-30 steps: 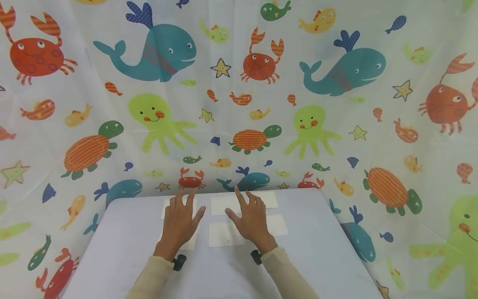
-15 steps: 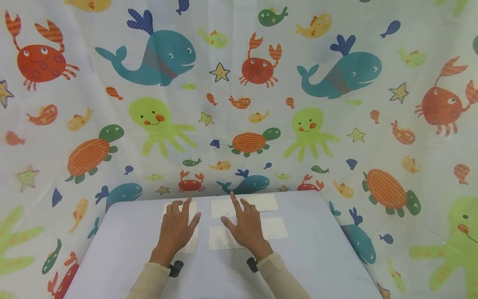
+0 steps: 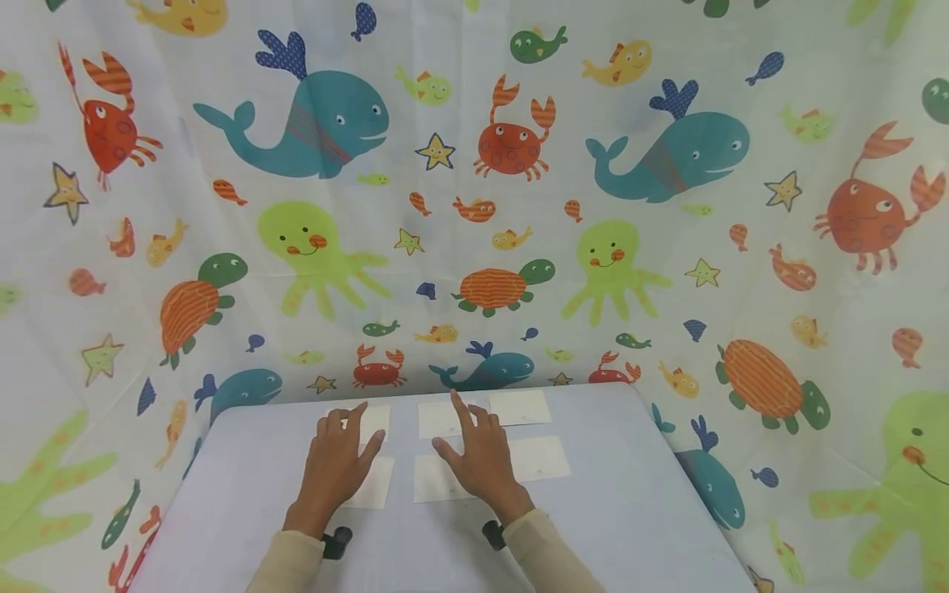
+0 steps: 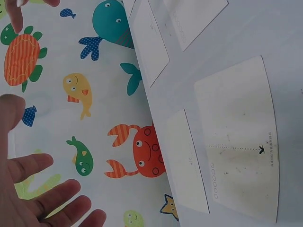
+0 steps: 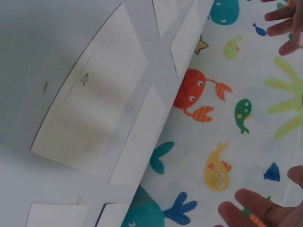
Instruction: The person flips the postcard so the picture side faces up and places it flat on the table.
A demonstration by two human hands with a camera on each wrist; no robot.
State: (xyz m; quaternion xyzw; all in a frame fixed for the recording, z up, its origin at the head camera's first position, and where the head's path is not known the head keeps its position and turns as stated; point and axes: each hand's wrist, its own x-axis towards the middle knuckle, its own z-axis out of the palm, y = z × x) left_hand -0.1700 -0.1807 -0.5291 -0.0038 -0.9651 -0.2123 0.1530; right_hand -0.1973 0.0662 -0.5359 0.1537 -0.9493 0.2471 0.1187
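My left hand [image 3: 332,463] hovers over the two left-hand paper cards, an upper card [image 3: 376,422] and a lower card [image 3: 380,486], partly hiding both. My right hand [image 3: 482,461] hangs above the middle pair, over the edges of an upper card [image 3: 437,422] and a lower card [image 3: 436,482]. Both hands have spread, slightly bent fingers and hold nothing. Each wrist view shows the fingers apart from the cards. In the left wrist view, the nearest card [image 4: 236,118] bears a dotted line, a small dark mark and a row of printed ovals.
On the right lie two more cards, an upper card [image 3: 521,407] and a lower card [image 3: 541,459]. All rest on a pale-covered table [image 3: 623,511]. A sea-animal curtain [image 3: 460,107] stands right behind its far edge and along both sides.
Both hands have drifted slightly to the left in the head view, uncovering more of the right-hand cards. The curtain and table sit a little lower in view. The cards stay in place on the table.
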